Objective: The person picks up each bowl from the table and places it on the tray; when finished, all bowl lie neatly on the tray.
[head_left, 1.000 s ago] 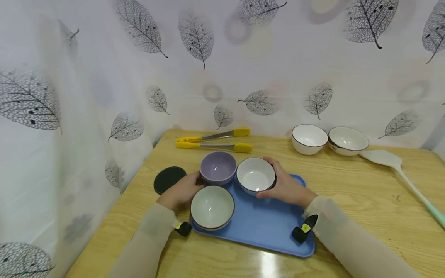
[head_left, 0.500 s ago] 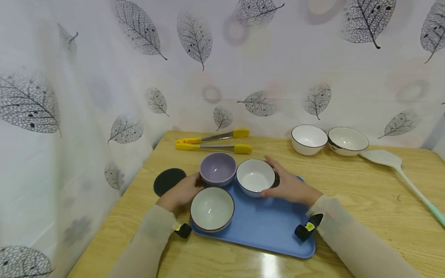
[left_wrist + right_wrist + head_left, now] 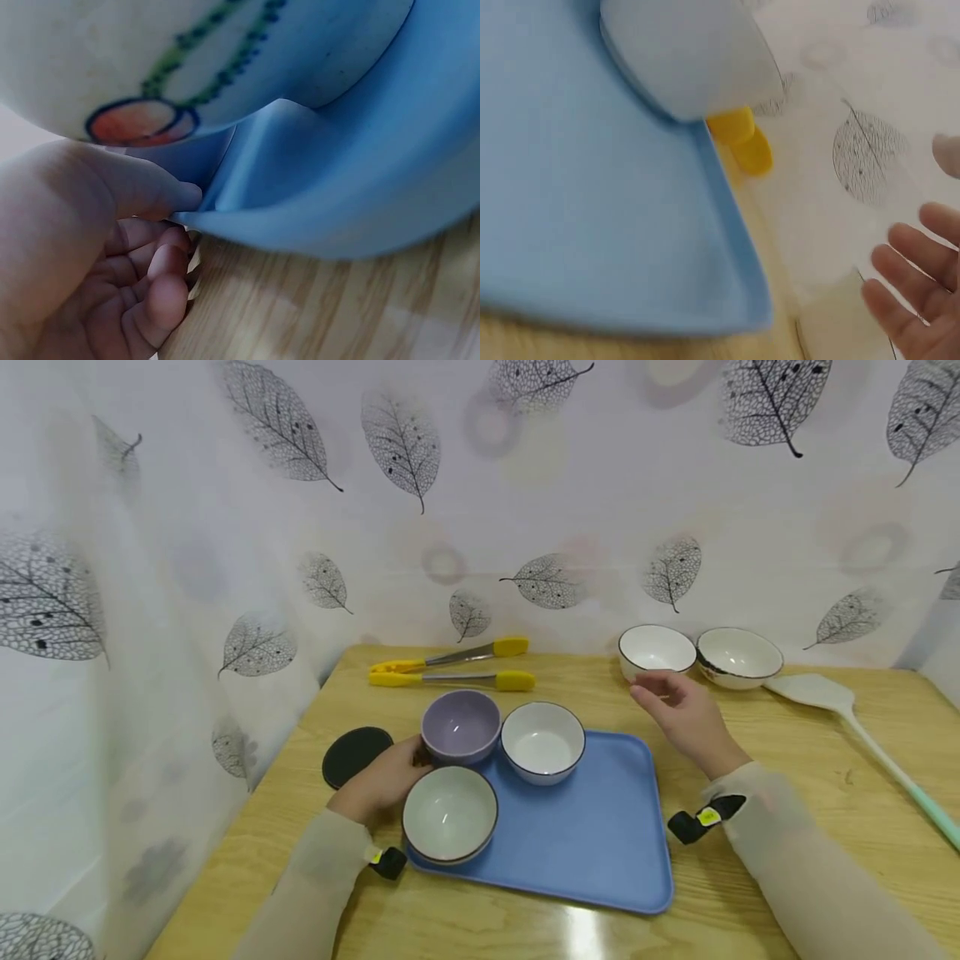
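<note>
A blue tray (image 3: 585, 835) lies on the wooden table with three bowls on its left part: a purple bowl (image 3: 461, 727), a white dark-rimmed bowl (image 3: 543, 742) and a pale grey-green bowl (image 3: 450, 815). My left hand (image 3: 386, 777) pinches the tray's left edge. In the left wrist view its thumb (image 3: 161, 187) lies over the rim and the fingers curl below, beneath a bowl's painted side (image 3: 187, 67). Holding nothing, my right hand (image 3: 690, 718) hovers past the tray's far right corner, in front of another white bowl (image 3: 657, 648). The right wrist view shows its fingers apart.
A cream bowl (image 3: 738, 657) with a patterned outside stands at the back right. Beside it lies a white spatula (image 3: 817, 692) with a mint handle. Yellow-tipped tongs (image 3: 457, 680) lie at the back left, and a black round disc (image 3: 356, 756) left of the tray. Leaf-printed curtain hangs behind.
My right hand has let go of the white bowl on the tray and moved right and back toward the bowls behind. The left hand stays at the tray edge. The head view has shifted slightly.
</note>
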### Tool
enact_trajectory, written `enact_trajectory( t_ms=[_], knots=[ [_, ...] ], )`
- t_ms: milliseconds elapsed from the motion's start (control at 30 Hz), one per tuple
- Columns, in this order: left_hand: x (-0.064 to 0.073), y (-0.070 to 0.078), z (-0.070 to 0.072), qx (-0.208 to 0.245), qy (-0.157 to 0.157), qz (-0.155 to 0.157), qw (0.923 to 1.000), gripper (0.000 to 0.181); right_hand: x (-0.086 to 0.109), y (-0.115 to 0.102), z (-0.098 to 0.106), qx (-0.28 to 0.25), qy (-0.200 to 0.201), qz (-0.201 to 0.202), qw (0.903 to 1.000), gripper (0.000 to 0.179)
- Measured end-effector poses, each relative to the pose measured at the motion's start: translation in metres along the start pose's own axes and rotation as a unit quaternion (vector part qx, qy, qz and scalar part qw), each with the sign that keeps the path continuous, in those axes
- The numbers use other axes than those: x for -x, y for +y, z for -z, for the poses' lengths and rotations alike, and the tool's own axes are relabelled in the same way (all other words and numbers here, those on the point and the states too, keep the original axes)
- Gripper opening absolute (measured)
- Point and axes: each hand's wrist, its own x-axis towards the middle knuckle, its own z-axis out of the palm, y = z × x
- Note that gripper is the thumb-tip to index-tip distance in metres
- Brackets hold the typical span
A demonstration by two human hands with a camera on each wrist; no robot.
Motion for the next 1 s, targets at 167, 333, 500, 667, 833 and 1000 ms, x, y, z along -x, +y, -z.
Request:
enact_trajectory(
  t_ms=[167, 333, 500, 667, 833, 1000],
  knots=[
    [0.000, 0.000, -0.001, -0.014, 0.004, -0.013, 0.9998, 0.045, -0.005, 0.021, 0.021, 0.044, 0.122, -0.018, 0.9914, 0.048],
    [0.000, 0.001, -0.001, -0.014, 0.006, -0.016, 0.9998, 0.043, -0.014, 0.043, 0.051, 0.085, 0.201, -0.102, 0.9705, 0.083],
    [0.000, -0.001, 0.000, -0.018, 0.010, -0.009, 0.9998, 0.041, -0.023, 0.064, 0.075, 0.126, 0.203, -0.177, 0.9547, 0.115],
    [0.001, -0.004, 0.001, -0.021, 0.012, -0.010, 0.9996, 0.039, -0.029, 0.079, 0.084, 0.106, 0.141, -0.203, 0.9631, 0.122],
    [0.001, -0.005, 0.001, -0.021, 0.013, -0.015, 0.9996, 0.038, -0.035, 0.085, 0.087, 0.111, 0.098, -0.215, 0.9653, 0.126],
    [-0.001, -0.002, 0.000, -0.021, 0.012, -0.018, 0.9996, 0.037, -0.036, 0.090, 0.087, 0.128, 0.080, -0.221, 0.9635, 0.133]
  ],
)
